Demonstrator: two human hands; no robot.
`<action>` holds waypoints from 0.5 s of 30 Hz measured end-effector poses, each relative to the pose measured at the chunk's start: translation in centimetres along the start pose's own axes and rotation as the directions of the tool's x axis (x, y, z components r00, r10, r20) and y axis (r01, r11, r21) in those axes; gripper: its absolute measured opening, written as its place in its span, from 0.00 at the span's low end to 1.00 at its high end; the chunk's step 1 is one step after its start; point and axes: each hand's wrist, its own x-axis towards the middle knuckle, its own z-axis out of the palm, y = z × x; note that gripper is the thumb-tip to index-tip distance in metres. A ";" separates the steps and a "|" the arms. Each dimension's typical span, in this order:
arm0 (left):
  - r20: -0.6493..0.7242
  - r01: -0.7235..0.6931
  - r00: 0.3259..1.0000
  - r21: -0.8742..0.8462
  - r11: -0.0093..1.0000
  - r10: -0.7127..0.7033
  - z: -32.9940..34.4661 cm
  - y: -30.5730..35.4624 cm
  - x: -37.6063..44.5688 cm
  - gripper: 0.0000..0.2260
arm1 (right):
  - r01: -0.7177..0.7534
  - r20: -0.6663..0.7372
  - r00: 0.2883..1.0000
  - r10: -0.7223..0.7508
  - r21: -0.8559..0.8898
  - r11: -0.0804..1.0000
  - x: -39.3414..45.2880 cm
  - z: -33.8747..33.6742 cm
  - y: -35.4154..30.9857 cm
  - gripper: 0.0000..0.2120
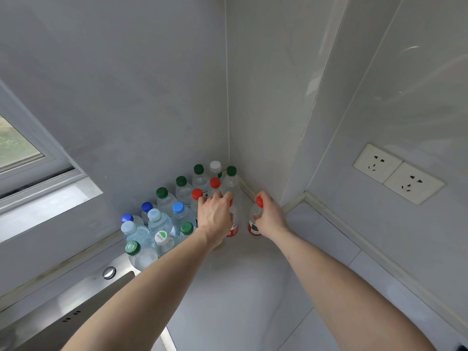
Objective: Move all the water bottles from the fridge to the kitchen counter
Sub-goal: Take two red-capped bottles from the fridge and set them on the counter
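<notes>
Two bare forearms show, with no sleeve on either. The left hand (214, 216) and the right hand (269, 216) wear no gloves. No ring, watch or band is seen on them.

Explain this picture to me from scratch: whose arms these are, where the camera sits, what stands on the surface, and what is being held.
There is no machine here. A person wears a wide-angle camera on the head, so you look down along their two bare arms. Below is a pale kitchen counter in a wall corner, with a steel sink at the left and wall sockets at the right. A cluster of water bottles with green, blue, red and white caps stands in the corner. The right hand holds a red-capped bottle upright in its grip. The left hand rests on another red-labelled bottle, mostly hiding it.
</notes>
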 end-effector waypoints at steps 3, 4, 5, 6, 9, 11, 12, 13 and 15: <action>0.001 0.010 1.000 -0.019 1.000 -0.010 0.2 -0.1 0.3 0.17 | 0.010 0.003 1.000 -0.010 -0.017 1.000 1.0 0.4 -0.3 0.20; 0.001 0.011 1.000 -0.027 1.000 -0.011 0.2 0.0 0.3 0.17 | 0.015 0.001 1.000 -0.015 -0.020 1.000 1.2 0.5 -0.3 0.20; 0.003 0.014 1.000 -0.035 0.999 -0.014 0.3 0.0 0.4 0.17 | 0.019 0.006 1.000 -0.019 -0.024 1.000 1.6 0.6 -0.4 0.21; 0.003 0.017 1.000 -0.042 0.999 -0.017 0.4 0.1 0.4 0.17 | 0.022 0.012 1.000 -0.022 -0.024 0.999 1.9 0.7 -0.5 0.21; -0.001 0.024 1.000 -0.057 0.998 -0.024 0.5 0.1 0.6 0.18 | 0.022 0.036 0.999 -0.021 -0.035 0.999 2.8 0.9 -0.9 0.22; 0.001 0.030 1.000 -0.069 0.997 -0.030 0.6 0.1 0.7 0.19 | 0.027 0.046 0.999 -0.025 -0.035 0.999 3.2 1.1 -1.0 0.23; 0.001 0.032 0.999 -0.074 0.997 -0.032 0.6 0.1 0.7 0.19 | 0.034 0.049 0.998 -0.032 -0.030 0.999 3.5 1.2 -1.0 0.23; -0.002 0.033 0.999 -0.078 0.996 -0.033 0.7 0.1 0.7 0.20 | 0.039 0.052 0.998 -0.037 -0.030 0.999 3.6 1.2 -1.1 0.23; -0.008 0.038 0.999 -0.092 0.995 -0.039 0.9 0.1 0.7 0.20 | 0.052 0.056 0.997 -0.051 -0.027 0.998 3.9 1.3 -1.2 0.23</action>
